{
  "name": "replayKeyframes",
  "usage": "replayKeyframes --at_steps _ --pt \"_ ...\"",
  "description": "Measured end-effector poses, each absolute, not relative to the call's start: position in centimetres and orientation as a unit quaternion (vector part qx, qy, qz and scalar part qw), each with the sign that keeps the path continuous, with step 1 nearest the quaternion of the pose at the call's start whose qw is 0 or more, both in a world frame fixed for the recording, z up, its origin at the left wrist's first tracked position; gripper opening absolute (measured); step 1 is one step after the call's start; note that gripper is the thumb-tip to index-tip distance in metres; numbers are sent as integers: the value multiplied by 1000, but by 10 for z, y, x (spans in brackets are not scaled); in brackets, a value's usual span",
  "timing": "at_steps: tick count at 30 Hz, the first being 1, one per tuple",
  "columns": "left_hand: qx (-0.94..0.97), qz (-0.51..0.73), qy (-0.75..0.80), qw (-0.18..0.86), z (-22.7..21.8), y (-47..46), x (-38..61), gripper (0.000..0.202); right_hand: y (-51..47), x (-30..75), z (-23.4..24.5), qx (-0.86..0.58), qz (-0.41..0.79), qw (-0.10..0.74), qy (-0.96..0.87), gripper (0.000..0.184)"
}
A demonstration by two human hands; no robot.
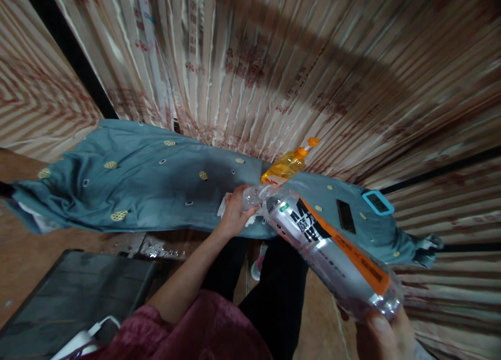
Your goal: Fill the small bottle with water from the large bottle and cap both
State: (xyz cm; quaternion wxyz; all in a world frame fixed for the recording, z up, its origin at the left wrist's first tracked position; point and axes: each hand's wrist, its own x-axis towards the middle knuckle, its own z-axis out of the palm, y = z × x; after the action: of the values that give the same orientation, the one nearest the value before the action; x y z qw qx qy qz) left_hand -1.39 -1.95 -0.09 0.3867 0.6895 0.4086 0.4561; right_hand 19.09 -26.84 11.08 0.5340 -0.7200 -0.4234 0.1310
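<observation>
My right hand [385, 331] grips the base of a large plastic drink bottle [329, 245] with a silver, black and orange label. The bottle is tilted, its neck end pointing up and left toward my other hand. The fingers of my left hand [236, 214] are wrapped round a clear plastic piece [252, 196] at that end; I cannot tell whether it is a separate small container or part of the bottle. Crumpled white tissue [223, 204] shows beside my left fingers. Just behind stands a pump bottle [285, 167] of orange-yellow liquid with an orange pump top.
A grey-green cloth with yellow pineapple prints [148, 193] covers the long narrow surface. A dark phone [346, 216] and a blue-framed device [378, 202] lie toward its right end. Pleated curtains [313, 62] hang behind. A dark box [78, 292] and white charger [80, 344] are at lower left.
</observation>
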Motion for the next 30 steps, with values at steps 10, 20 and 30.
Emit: replayKeyframes --at_steps 10,20,30 --pt "697 448 411 381 1 -18 -15 52 -263 170 116 -702 195 590 -348 69" --pt "694 456 410 378 -2 -19 -14 53 -270 161 108 -681 283 589 -331 88" --pt "694 456 412 375 -4 -17 -13 54 -279 164 96 -668 315 601 -307 84"
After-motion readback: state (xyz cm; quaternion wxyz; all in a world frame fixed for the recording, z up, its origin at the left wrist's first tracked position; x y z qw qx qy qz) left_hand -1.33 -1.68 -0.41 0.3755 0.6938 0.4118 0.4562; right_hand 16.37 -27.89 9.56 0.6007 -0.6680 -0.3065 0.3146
